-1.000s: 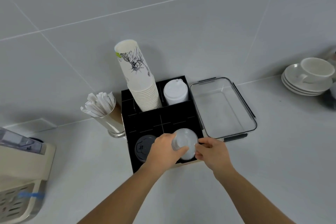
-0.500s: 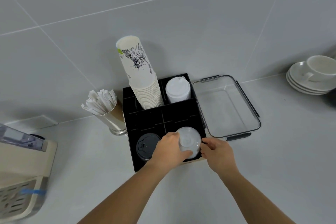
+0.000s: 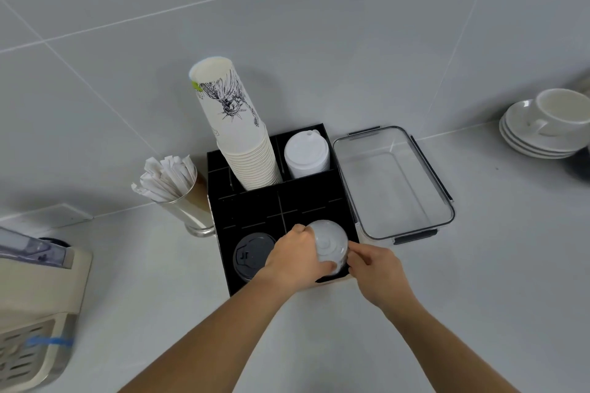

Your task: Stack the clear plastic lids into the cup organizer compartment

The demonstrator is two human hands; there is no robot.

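Note:
A stack of clear plastic lids sits in the front right compartment of the black cup organizer. My left hand wraps around the stack's left side, thumb at its near edge. On the right side my right hand touches the stack with its fingertips. Both hands hide the lower part of the stack and the compartment's front wall. Black lids fill the front left compartment.
A tall stack of paper cups and white lids stand in the organizer's back compartments. An empty clear container lies right of it. A cup of wrapped straws stands left. White cup and saucers far right; a machine at left.
Both hands and the lid stack have stayed at the front right compartment; the stack sits slightly lower in it. My view has shifted a little.

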